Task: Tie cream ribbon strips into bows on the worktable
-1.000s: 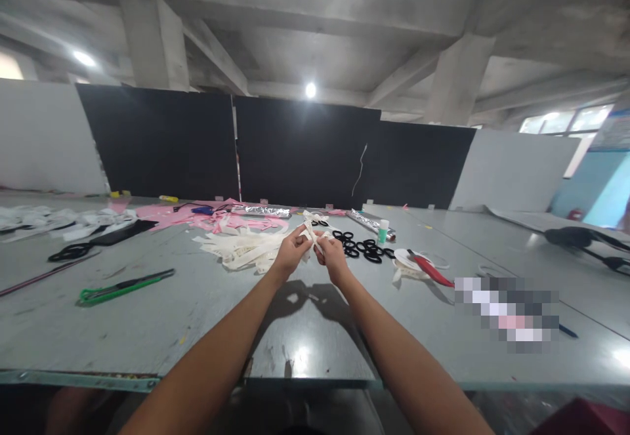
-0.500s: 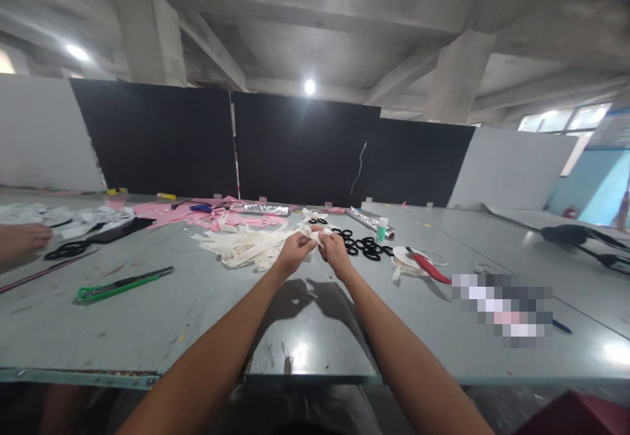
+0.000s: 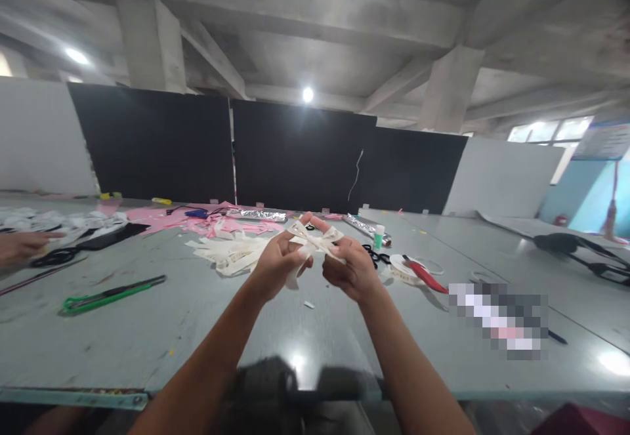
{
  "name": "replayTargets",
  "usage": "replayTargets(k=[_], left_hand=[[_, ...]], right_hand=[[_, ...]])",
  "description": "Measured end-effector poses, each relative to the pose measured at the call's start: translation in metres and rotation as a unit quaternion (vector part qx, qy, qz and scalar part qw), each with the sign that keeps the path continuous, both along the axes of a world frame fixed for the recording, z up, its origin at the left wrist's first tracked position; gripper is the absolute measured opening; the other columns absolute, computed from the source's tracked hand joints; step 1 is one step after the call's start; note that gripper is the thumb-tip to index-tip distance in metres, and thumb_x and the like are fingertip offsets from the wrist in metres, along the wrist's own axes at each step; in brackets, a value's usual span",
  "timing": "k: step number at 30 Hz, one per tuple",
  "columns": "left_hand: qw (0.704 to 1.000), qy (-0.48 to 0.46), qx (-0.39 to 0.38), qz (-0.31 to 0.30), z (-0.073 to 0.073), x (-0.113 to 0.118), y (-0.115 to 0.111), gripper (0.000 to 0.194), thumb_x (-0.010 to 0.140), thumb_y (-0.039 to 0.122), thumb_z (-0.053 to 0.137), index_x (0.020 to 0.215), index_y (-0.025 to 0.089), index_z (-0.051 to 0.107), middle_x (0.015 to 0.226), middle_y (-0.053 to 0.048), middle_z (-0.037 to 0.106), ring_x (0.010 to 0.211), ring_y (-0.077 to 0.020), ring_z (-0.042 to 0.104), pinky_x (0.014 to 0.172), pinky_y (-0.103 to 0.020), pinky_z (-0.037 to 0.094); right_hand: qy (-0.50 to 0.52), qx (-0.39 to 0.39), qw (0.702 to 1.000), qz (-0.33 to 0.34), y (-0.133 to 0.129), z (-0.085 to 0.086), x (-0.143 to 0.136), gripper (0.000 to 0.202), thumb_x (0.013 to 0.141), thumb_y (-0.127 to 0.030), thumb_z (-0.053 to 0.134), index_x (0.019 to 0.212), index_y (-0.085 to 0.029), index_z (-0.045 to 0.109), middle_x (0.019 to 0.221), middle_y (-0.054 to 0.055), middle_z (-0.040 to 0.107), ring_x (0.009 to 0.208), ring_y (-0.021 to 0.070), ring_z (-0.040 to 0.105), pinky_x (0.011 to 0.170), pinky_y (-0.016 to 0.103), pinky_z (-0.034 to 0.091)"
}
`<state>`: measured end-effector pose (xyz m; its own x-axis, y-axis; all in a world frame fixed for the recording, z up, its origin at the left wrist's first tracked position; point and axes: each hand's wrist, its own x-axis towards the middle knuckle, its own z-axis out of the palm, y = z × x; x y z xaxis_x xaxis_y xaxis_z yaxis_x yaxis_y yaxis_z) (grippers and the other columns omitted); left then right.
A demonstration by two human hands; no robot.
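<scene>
**Two hands, one folded strip strung between them**

From where I'm standing, going by the head view, the left hand [image 3: 278,263] and the right hand [image 3: 352,266] are facing each other above the middle of the desk [image 3: 280,336]. Both are pinching the cream strip [image 3: 315,241], its folds crossing like a bow. Its spread loops are running left to right, so neither hand is clearly nearer; a loose end is drooping beneath the left fingers. I can't tell exactly how the fingertips are meeting behind the fabric.

Beyond the left hand, toward the far edge, a heap of cream strips [image 3: 233,256] is lying. Black rings [image 3: 381,258] and a glue stick [image 3: 378,237] are sitting past the right hand. A green cutter [image 3: 113,294] is resting well apart, toward the near left corner. Toward the near edge, grey surface is stretching out under the forearms, with one white scrap [image 3: 309,304] lying just below the hands.
</scene>
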<state>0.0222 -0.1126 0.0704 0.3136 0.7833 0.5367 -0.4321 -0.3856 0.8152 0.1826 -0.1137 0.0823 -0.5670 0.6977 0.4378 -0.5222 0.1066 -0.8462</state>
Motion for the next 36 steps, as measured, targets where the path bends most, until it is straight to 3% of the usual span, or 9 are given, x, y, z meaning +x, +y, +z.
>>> replayTargets(k=[4,8,12,15,18,21,24,28,36], left_hand=[[0.987,-0.159,-0.013,-0.030,-0.009,0.019,-0.036,0.084,0.069,0.027,0.061,0.144,0.021,0.024,0.053,0.007,0.049,0.044,-0.0080,0.044,0.049,-0.021,0.040],[0.958,-0.282,-0.045,-0.031,-0.012,0.036,-0.048,0.078,0.071,0.026,0.055,0.144,0.023,0.025,0.064,0.003,0.055,0.054,-0.0104,0.052,0.060,-0.025,0.047],[0.980,-0.185,-0.007,-0.070,0.003,0.024,-0.052,0.072,0.075,0.029,0.055,0.142,0.026,0.030,0.052,0.006,0.049,0.044,-0.0094,0.048,0.048,-0.022,0.044],[0.998,-0.058,0.018,-0.030,0.016,0.009,-0.055,0.067,0.077,0.034,0.059,0.139,0.023,0.038,0.053,0.004,0.053,0.044,-0.0091,0.047,0.041,-0.019,0.038],[0.996,0.053,0.065,0.024,0.024,0.001,-0.061,0.069,0.076,0.028,0.064,0.140,0.020,0.038,0.057,0.002,0.058,0.047,-0.0090,0.049,0.043,-0.020,0.039],[0.992,0.105,0.067,0.031,0.027,0.000,-0.066,0.072,0.078,0.023,0.062,0.143,0.020,0.032,0.062,0.000,0.061,0.048,-0.0085,0.050,0.044,-0.019,0.041],[0.994,0.099,0.044,-0.015,0.025,0.002,-0.069,0.078,0.079,0.024,0.061,0.146,0.021,0.022,0.056,0.004,0.055,0.041,-0.0055,0.044,0.040,-0.017,0.038],[0.996,0.034,0.024,-0.073,0.015,0.010,-0.069,0.085,0.078,0.027,0.060,0.147,0.021,0.011,0.042,0.011,0.042,0.033,-0.0036,0.034,0.040,-0.017,0.040],[0.989,-0.136,-0.018,-0.054,-0.006,0.033,-0.069,0.087,0.073,0.033,0.061,0.147,0.023,0.016,0.034,0.012,0.031,0.027,-0.0068,0.027,0.034,-0.019,0.038]], right_hand=[[0.172,-0.013,0.985,-0.023,-0.039,-0.011,-0.026,0.057,0.078,-0.021,0.045,0.135,-0.020,0.041,0.029,-0.016,0.016,0.027,0.0066,0.009,0.035,0.018,0.029],[0.286,0.003,0.957,-0.051,-0.056,-0.011,-0.043,0.051,0.084,-0.024,0.041,0.135,-0.022,0.042,0.027,-0.017,0.010,0.025,0.0066,0.005,0.033,0.018,0.027],[0.139,0.053,0.988,-0.036,-0.052,0.002,-0.026,0.066,0.074,-0.018,0.045,0.140,-0.019,0.036,0.030,-0.015,0.031,0.022,0.0063,0.022,0.036,0.021,0.038],[0.023,0.079,0.993,-0.079,-0.049,0.008,-0.008,0.073,0.069,-0.014,0.046,0.141,-0.016,0.033,0.036,-0.013,0.041,0.026,0.0068,0.034,0.044,0.026,0.046],[-0.049,0.109,0.987,-0.110,-0.051,0.007,0.000,0.067,0.074,-0.019,0.049,0.139,-0.015,0.037,0.045,-0.007,0.051,0.034,0.0094,0.046,0.041,0.024,0.043],[-0.060,0.137,0.972,-0.179,-0.050,0.004,-0.001,0.053,0.080,-0.030,0.055,0.131,-0.015,0.050,0.053,-0.002,0.056,0.042,0.0101,0.049,0.038,0.021,0.037],[-0.059,0.133,0.971,-0.191,-0.049,0.002,-0.005,0.049,0.081,-0.035,0.060,0.126,-0.015,0.055,0.053,-0.003,0.054,0.040,0.0075,0.045,0.036,0.019,0.035],[0.005,0.075,0.991,-0.108,-0.055,-0.003,-0.014,0.065,0.080,-0.037,0.062,0.136,-0.014,0.042,0.042,-0.009,0.044,0.028,0.0040,0.030,0.030,0.017,0.034],[0.176,0.013,0.974,-0.144,-0.057,-0.016,-0.040,0.070,0.085,-0.041,0.051,0.145,-0.019,0.024,0.029,-0.015,0.031,0.017,0.0059,0.024,0.020,0.014,0.026]])
